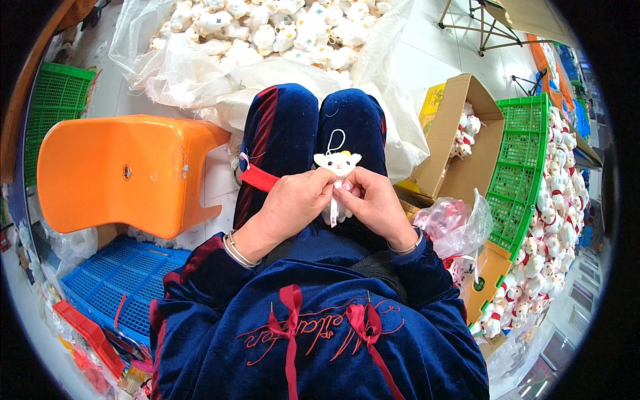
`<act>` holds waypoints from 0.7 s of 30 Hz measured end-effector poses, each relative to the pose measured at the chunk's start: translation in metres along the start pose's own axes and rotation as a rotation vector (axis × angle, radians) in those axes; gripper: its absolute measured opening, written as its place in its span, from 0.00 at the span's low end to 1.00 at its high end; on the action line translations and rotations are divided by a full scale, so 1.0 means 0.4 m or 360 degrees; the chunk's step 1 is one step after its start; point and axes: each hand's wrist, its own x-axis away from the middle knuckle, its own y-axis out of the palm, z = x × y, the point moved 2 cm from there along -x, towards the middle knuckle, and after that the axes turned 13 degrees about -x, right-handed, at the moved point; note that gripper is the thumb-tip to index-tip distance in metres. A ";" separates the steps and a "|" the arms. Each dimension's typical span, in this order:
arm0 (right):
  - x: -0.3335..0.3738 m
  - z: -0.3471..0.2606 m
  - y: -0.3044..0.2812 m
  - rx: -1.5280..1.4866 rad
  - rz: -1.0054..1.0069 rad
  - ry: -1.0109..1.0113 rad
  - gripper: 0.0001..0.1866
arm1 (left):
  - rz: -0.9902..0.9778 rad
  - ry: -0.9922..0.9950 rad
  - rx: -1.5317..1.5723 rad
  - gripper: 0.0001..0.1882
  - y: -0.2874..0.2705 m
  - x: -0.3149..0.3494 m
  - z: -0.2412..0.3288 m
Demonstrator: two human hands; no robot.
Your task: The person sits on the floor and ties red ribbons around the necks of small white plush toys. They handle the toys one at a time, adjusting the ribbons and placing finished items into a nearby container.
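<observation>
A small white plush toy (338, 162) with ears, dark eyes and a yellow spot on top is held upright over my lap. A white hanging loop rises from its head. My left hand (297, 203) pinches it at the neck from the left, and my right hand (375, 203) pinches it from the right. A narrow white ribbon or tag (334, 212) hangs down between my hands. A red ribbon (259, 178) lies across my left thigh, its right end running behind my left hand. My fingertips partly hide the toy's body.
Ahead, a clear plastic sheet (160, 77) holds a heap of white plush toys (267, 33). On the left stand an orange stool (107, 173) and a blue crate (120, 280). At right are a cardboard box (480, 127), a green crate (520, 147) and many red-collared plush toys (550, 233).
</observation>
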 end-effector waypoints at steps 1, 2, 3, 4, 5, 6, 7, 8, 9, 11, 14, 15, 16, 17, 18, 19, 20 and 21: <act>0.000 0.000 0.000 0.0001 -0.0004 -0.0007 0.09 | 0.0010 0.0008 -0.0008 0.06 0.002 0.000 0.000; 0.000 -0.001 -0.001 0.0003 -0.0009 -0.0013 0.09 | 0.0020 0.0016 -0.0015 0.05 0.004 0.001 -0.001; 0.000 -0.001 -0.001 0.0005 -0.0013 -0.0019 0.09 | 0.0031 0.0024 -0.0023 0.05 0.006 0.001 -0.001; 0.000 -0.001 -0.003 0.0013 -0.0021 -0.0011 0.08 | 0.0042 0.0028 -0.0032 0.05 0.008 0.002 -0.002; 0.000 -0.002 -0.005 0.0020 -0.0030 -0.0004 0.09 | 0.0053 0.0033 -0.0042 0.05 0.011 0.003 -0.001; 0.000 -0.002 -0.005 0.0027 -0.0039 0.0003 0.09 | 0.0064 0.0037 -0.0053 0.05 0.014 0.005 -0.002; 0.001 -0.006 -0.005 -0.0009 -0.0031 -0.0029 0.09 | 0.0071 0.0041 -0.0057 0.06 0.017 0.007 -0.003; 0.003 -0.010 -0.003 -0.0046 -0.0023 -0.0059 0.09 | 0.0076 0.0044 -0.0062 0.06 0.020 0.009 -0.004; 0.004 -0.013 -0.003 -0.0084 -0.0015 -0.0090 0.09 | 0.0081 0.0047 -0.0066 0.06 0.024 0.011 -0.005; 0.004 -0.015 -0.003 -0.0082 -0.0029 -0.0116 0.09 | 0.0114 0.0030 -0.0057 0.07 0.030 0.018 -0.008; 0.004 -0.015 -0.005 -0.0042 -0.0022 -0.0120 0.10 | 0.0183 0.0026 -0.0033 0.07 0.039 0.027 -0.010; 0.005 -0.014 -0.006 -0.0025 -0.0013 -0.0116 0.11 | 0.0206 0.0030 -0.0025 0.08 0.041 0.029 -0.011; 0.006 -0.017 -0.005 -0.0023 -0.0005 -0.0118 0.11 | 0.0217 0.0034 -0.0010 0.08 0.044 0.030 -0.014; 0.007 -0.023 -0.004 -0.0021 0.0001 -0.0119 0.11 | 0.0229 0.0037 0.0005 0.07 0.046 0.031 -0.016; 0.008 -0.026 -0.004 -0.0018 0.0007 -0.0121 0.11 | 0.0240 0.0040 0.0019 0.07 0.045 0.030 -0.015; 0.009 -0.025 -0.004 -0.0036 0.0014 -0.0123 0.11 | 0.0185 -0.0074 0.0195 0.07 0.042 0.031 -0.016; 0.010 -0.026 -0.004 -0.0052 0.0018 -0.0125 0.11 | 0.0130 -0.0190 0.0372 0.06 0.026 0.028 -0.006; 0.011 -0.026 -0.005 -0.0069 0.0023 -0.0128 0.12 | 0.0075 -0.0305 0.0548 0.05 0.019 0.026 -0.002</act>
